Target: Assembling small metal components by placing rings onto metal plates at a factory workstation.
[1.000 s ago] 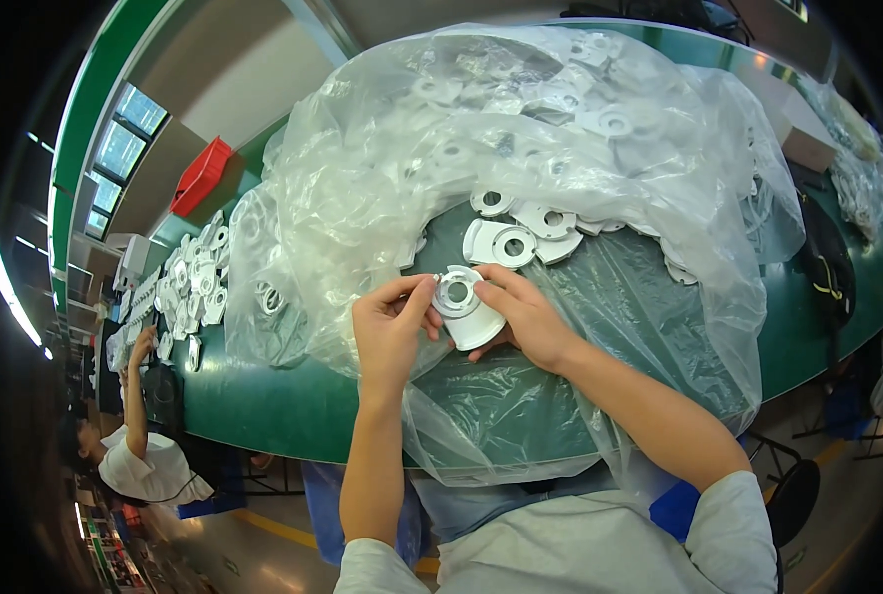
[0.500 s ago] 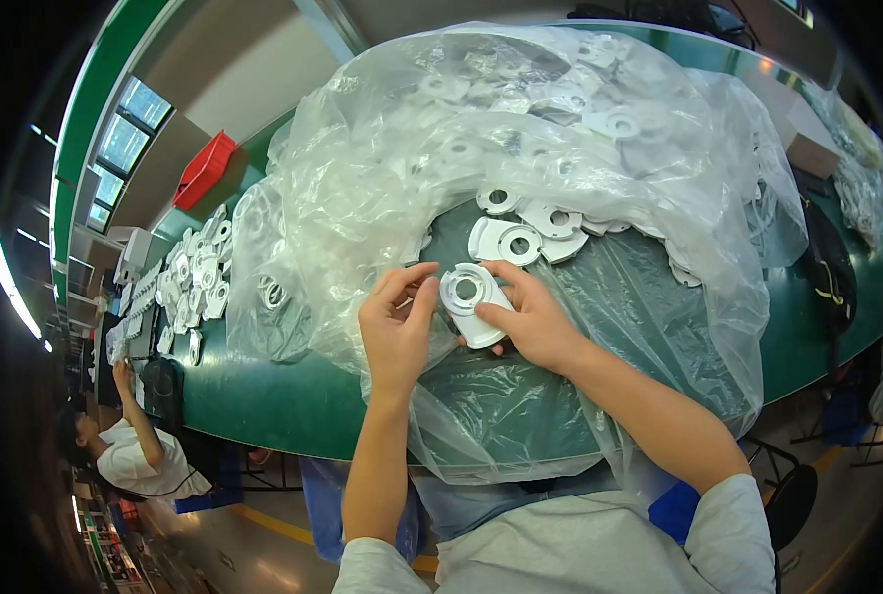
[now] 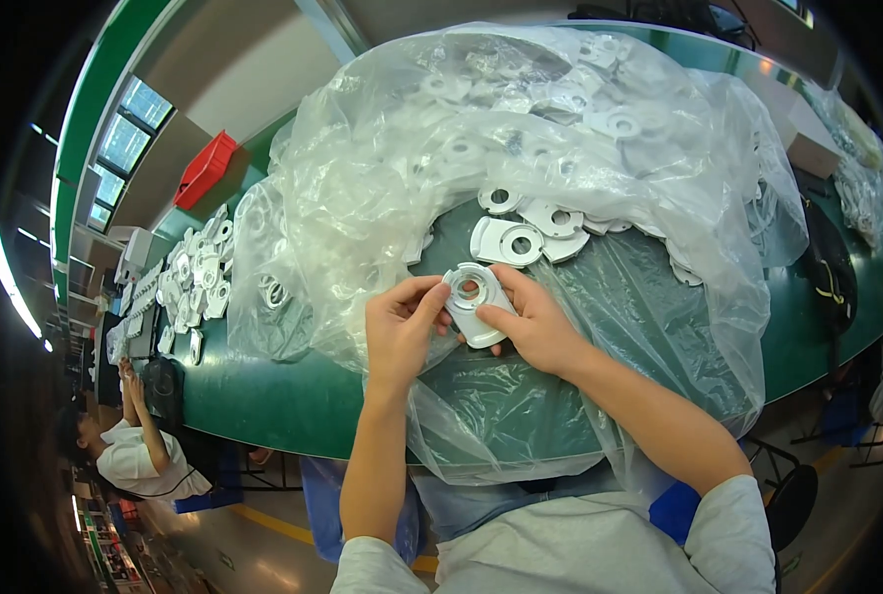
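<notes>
A white plastic part [image 3: 477,309] with a ring-shaped hole at one end is held up over the plastic sheet. My right hand [image 3: 527,322] grips it from the right, thumb on its face and fingers behind. On the opposite side, my left hand [image 3: 405,322] is closed with thumb and fingertips at the ring's left edge, and some of its fingers pass behind the part. Just beyond my hands, several like parts [image 3: 506,241] lie in a small pile at the mouth of a large clear plastic bag [image 3: 362,139].
More white parts show through the bag. Loose white parts [image 3: 201,272] cover the green table [image 3: 263,411] at left, near a red bin [image 3: 205,170]. A co-worker [image 3: 149,455] sits at the far left. A white box [image 3: 811,144] and a dark bag [image 3: 826,262] lie at right.
My left hand has moved right, from beside the part onto its ring edge. My right hand keeps its grip. The co-worker's hands have shifted.
</notes>
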`<state>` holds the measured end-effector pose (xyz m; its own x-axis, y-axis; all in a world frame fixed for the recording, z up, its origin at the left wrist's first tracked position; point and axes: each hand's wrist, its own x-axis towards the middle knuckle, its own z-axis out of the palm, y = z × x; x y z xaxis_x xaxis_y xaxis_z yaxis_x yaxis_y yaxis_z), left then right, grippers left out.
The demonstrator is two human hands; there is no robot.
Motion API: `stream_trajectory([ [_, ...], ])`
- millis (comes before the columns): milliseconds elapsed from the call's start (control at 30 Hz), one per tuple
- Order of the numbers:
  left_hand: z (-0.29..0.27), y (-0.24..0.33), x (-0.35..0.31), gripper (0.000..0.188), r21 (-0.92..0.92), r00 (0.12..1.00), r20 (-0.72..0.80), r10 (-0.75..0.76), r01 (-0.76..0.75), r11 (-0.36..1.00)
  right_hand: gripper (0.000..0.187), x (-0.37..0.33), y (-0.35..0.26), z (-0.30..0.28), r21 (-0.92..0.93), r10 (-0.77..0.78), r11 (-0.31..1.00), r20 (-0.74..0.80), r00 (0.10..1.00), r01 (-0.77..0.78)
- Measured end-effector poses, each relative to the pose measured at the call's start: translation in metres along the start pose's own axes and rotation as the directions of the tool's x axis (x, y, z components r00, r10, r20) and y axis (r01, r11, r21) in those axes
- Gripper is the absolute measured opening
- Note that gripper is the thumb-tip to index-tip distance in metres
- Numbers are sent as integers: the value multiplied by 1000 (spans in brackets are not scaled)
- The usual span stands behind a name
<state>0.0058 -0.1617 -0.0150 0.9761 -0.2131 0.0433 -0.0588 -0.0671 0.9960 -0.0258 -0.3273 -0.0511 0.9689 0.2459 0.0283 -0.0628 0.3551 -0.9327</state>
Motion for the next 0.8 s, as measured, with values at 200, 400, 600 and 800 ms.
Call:
stream_trajectory([
  [200,3,-2,-1,15,-10,1000,-12,22,-22,1000,29,-2,-7,2,152,40,987,19,999,-43],
  [400,5,0,-6,15,36,996,30,88,-89,995,24,-2,-13,0,114,57,992,-41,998,-52],
  [600,6,5,-4,19,87,953,72,296,-301,950,26,-6,-11,9,-99,4,995,-49,999,-9],
  [800,-3,9,-5,18,144,947,145,287,-307,941,29,-5,-10,12,-175,-43,984,-46,998,34],
])
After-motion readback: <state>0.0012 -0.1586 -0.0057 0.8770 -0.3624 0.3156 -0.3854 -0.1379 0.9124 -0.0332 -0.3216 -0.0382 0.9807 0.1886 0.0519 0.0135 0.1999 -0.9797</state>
